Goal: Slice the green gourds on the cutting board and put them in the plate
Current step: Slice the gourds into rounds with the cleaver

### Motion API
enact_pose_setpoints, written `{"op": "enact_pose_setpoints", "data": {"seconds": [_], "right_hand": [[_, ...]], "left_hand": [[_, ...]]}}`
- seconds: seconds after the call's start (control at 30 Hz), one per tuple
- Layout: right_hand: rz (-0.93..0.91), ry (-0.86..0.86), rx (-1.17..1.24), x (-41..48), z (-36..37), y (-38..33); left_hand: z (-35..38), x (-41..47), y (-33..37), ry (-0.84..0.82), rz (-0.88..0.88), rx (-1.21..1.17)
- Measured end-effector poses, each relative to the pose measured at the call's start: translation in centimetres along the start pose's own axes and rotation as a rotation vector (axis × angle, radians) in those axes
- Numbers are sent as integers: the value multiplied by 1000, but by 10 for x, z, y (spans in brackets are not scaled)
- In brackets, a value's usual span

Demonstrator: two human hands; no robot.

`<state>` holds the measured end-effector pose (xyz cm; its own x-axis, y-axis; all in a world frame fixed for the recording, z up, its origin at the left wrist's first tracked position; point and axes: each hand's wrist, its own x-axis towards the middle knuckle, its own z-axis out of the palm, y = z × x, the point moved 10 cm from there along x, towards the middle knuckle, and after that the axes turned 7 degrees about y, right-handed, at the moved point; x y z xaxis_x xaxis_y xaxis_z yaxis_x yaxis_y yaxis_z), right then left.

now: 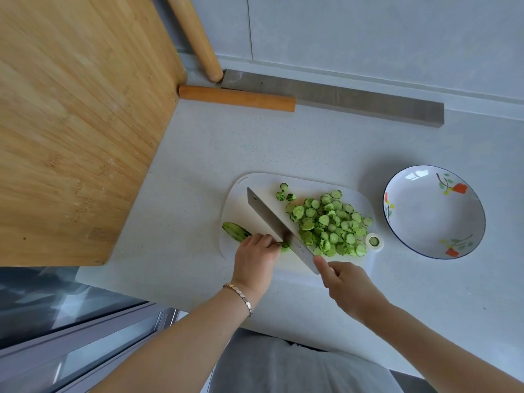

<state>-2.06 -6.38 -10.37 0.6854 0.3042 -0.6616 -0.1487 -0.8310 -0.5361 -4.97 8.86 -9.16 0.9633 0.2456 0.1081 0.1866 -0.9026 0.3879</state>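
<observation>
A white cutting board (255, 188) lies on the grey counter. A pile of green gourd slices (330, 222) covers its right half. A whole green gourd (235, 230) lies across the board's left edge, and my left hand (255, 256) holds it down with curled fingers. My right hand (347, 287) grips the handle of a cleaver (269, 214), forefinger laid along the blade. The blade stands on the gourd's cut end just beside my left fingertips. A white plate with a flower pattern (433, 214) sits to the right of the board, holding nothing.
A large bamboo board (71, 123) leans at the left. A rolling pin (195, 35) and a long knife with a wooden handle (312, 100) lie along the back wall. One slice (373, 241) sits in the cutting board's handle hole.
</observation>
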Motion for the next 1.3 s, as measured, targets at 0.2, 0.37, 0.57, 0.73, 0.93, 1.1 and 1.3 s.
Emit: {"op": "enact_pose_setpoints", "data": {"seconds": [0.2,0.37,0.57,0.73,0.93,1.1,1.3], "right_hand": [[-7,37,-35,2,12,5],[41,21,81,6,9,12],[67,-3,175,2,-1,12],[25,-17,127,-1,3,4],[15,12,60,1,8,3],[14,24,35,4,19,6],[33,41,91,10,10,11]], "left_hand": [[-4,-4,1,71,27,-27],[-11,-7,0,88,68,-21],[-7,-4,-1,41,61,-36],[-7,-4,1,19,68,-32],[-7,-3,1,19,59,-21],[-5,-5,-2,36,27,-31],[-8,1,-1,50,10,-64]]}}
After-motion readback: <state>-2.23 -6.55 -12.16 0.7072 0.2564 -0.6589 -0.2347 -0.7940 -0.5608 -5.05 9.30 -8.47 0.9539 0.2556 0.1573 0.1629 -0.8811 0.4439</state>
